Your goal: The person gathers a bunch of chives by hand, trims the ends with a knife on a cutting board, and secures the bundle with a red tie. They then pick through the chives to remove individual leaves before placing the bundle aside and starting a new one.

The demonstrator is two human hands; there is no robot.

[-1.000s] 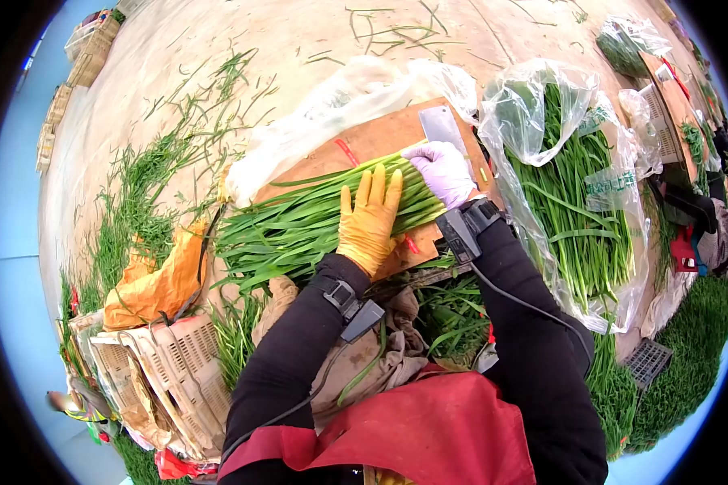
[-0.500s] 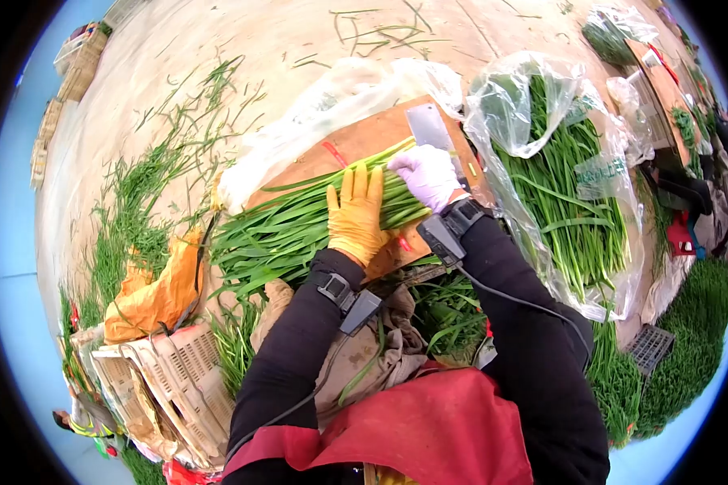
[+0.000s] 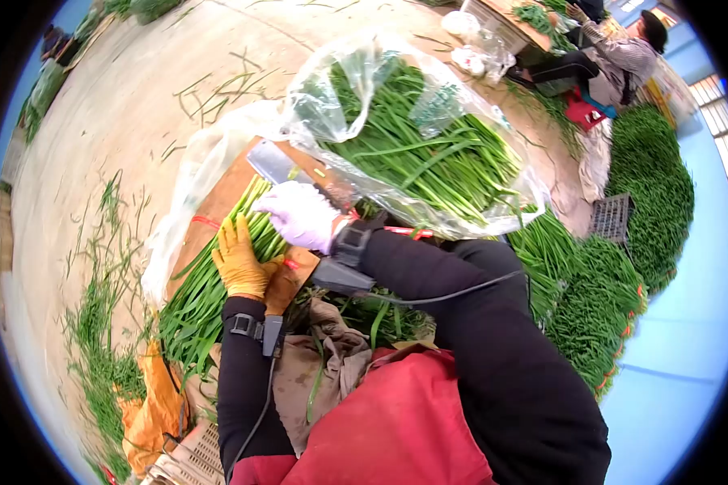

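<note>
Bundle of long green leafy stalks [image 3: 192, 314], left of centre, axis lower left to upper right. Left hand in yellow glove [image 3: 241, 265]: fingers extended, laid on it. Right hand in lavender glove [image 3: 301, 217]: half-curled, nearer the pale stem ends, grip unclear.

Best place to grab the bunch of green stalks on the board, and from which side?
Likely the paler stem end of the bunch, from above, fingers across the stalks: they lie close and near parallel there, while the leafy end fans out loosely. The board blocks underneath. The right hand is already at that end.
</note>
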